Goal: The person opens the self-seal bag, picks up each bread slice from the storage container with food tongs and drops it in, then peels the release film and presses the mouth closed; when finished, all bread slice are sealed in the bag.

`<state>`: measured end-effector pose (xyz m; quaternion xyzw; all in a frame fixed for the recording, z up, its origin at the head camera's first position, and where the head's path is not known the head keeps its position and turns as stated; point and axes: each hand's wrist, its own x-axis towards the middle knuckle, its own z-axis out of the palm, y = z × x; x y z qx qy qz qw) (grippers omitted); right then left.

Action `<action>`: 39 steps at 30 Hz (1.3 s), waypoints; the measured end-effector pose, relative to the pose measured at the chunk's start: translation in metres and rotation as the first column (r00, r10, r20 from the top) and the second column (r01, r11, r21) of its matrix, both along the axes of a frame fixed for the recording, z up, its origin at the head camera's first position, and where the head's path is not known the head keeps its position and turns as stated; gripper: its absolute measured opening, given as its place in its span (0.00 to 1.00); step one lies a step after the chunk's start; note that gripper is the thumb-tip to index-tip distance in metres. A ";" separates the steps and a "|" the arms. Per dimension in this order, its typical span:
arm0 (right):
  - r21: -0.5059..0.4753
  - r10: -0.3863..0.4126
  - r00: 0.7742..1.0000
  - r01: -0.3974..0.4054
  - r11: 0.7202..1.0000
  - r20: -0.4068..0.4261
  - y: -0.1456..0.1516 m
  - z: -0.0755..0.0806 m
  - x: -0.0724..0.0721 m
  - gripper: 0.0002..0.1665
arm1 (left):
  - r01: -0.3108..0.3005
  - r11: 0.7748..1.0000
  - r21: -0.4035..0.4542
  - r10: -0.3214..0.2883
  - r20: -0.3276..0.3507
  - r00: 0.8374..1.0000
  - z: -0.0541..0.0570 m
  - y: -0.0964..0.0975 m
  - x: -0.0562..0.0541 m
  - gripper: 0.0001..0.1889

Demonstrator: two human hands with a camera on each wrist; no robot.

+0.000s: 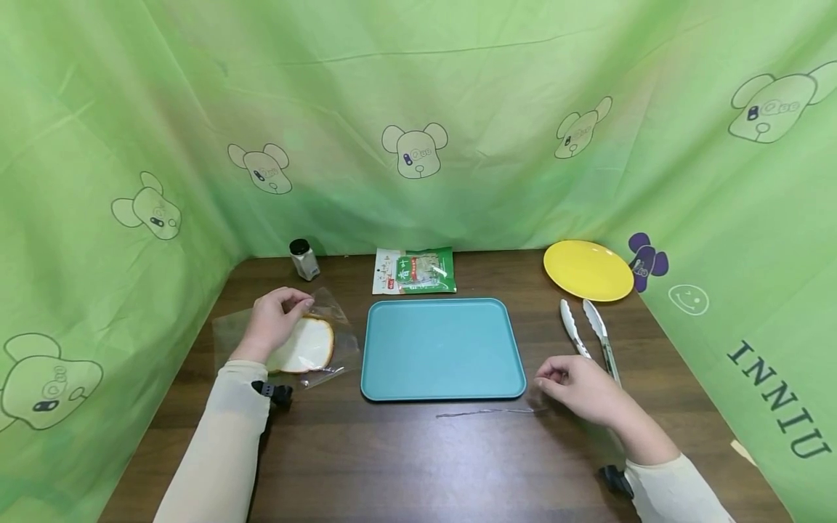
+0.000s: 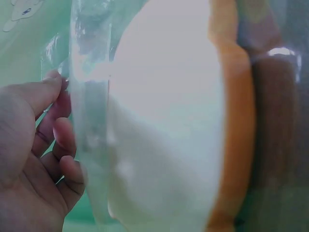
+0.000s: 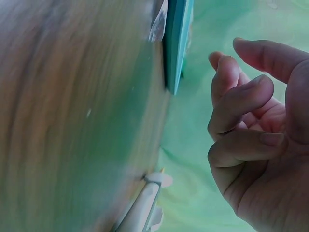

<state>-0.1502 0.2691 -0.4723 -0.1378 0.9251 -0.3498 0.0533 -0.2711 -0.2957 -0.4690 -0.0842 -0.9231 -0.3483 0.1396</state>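
Observation:
My left hand (image 1: 271, 327) pinches the edge of a clear plastic bag (image 1: 332, 306) between thumb and forefinger, at the left of the table. Inside the bag is a white bread slice with a brown crust (image 1: 314, 344), partly covered by the hand; it fills most of the left wrist view. The right hand (image 1: 584, 390) hovers beside the front right corner of the blue tray (image 1: 445, 350), fingers loosely curled. Nothing shows between its fingers in the right wrist view. A thin, wire-like strip (image 1: 484, 412) lies in front of the tray, ending near that hand. Metal tongs (image 1: 609, 354) lie partly behind it.
At the back left stands a small jar with a black lid (image 1: 304, 260). A green and white packet (image 1: 415, 271) lies behind the tray. In the back right corner is a yellow plate (image 1: 588, 270). Green printed cloth (image 1: 340, 94) hangs around the wooden table (image 1: 392, 465).

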 end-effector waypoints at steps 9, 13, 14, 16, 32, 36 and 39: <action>-0.086 0.055 0.998 -0.054 0.995 0.011 -0.031 -0.004 -0.005 0.05 | -0.037 0.999 -0.010 0.036 -0.082 0.996 0.013 -0.003 0.015 0.09; -0.091 0.101 0.995 -0.102 0.991 -0.015 -0.048 -0.004 -0.009 0.04 | -0.041 0.999 -0.015 0.039 -0.126 0.991 0.021 -0.003 0.023 0.08; -0.090 0.117 0.993 -0.119 0.989 -0.026 -0.052 -0.004 -0.010 0.04 | -0.042 0.999 -0.019 0.039 -0.138 0.990 0.023 -0.003 0.024 0.08; -0.082 0.149 0.988 -0.152 0.985 -0.048 -0.060 -0.003 -0.013 0.05 | -0.046 0.999 -0.028 0.041 -0.159 0.986 0.028 -0.003 0.028 0.08; -0.068 0.260 0.964 -0.263 0.962 -0.053 -0.096 0.003 -0.030 0.06 | -0.076 0.997 -0.004 0.072 -0.272 0.960 0.059 -0.004 0.057 0.05; -0.077 0.283 0.958 -0.286 0.955 -0.048 -0.101 0.003 -0.032 0.05 | -0.065 0.997 0.039 0.073 -0.285 0.956 0.063 -0.003 0.060 0.04; -0.075 0.294 0.954 -0.298 0.952 -0.060 -0.109 0.005 -0.035 0.05 | -0.052 0.996 0.069 0.071 -0.303 0.950 0.066 -0.002 0.061 0.03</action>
